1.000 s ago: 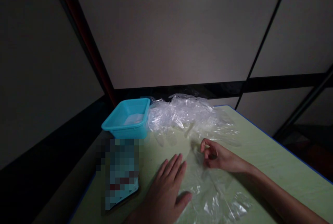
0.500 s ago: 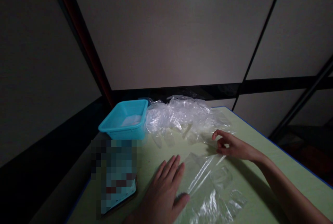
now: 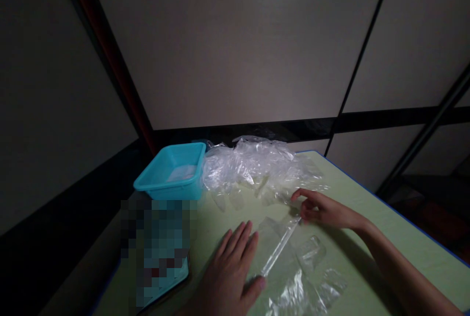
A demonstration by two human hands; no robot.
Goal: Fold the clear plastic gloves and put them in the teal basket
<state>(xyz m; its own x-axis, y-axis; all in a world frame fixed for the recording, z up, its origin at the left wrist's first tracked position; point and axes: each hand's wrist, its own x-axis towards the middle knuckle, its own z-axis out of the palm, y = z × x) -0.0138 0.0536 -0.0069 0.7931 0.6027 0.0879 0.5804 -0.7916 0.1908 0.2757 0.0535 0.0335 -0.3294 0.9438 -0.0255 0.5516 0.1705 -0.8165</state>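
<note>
The left hand (image 3: 229, 269) lies flat, fingers extended, beside the clear plastic sheet (image 3: 293, 269) on the green table (image 3: 382, 228), whose far edge the half-curled right hand (image 3: 317, 211) pinches, the sheet's near end cut off below.

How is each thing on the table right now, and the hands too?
Near plastic: spread out, wrinkled.
Left hand: flat, palm down.
Right hand: curled, pinching the near plastic.
Plastic pile: crumpled.
Blue basin: upright, open, something whitish inside.
Pixelated thing: blurred out, can't tell.
</note>
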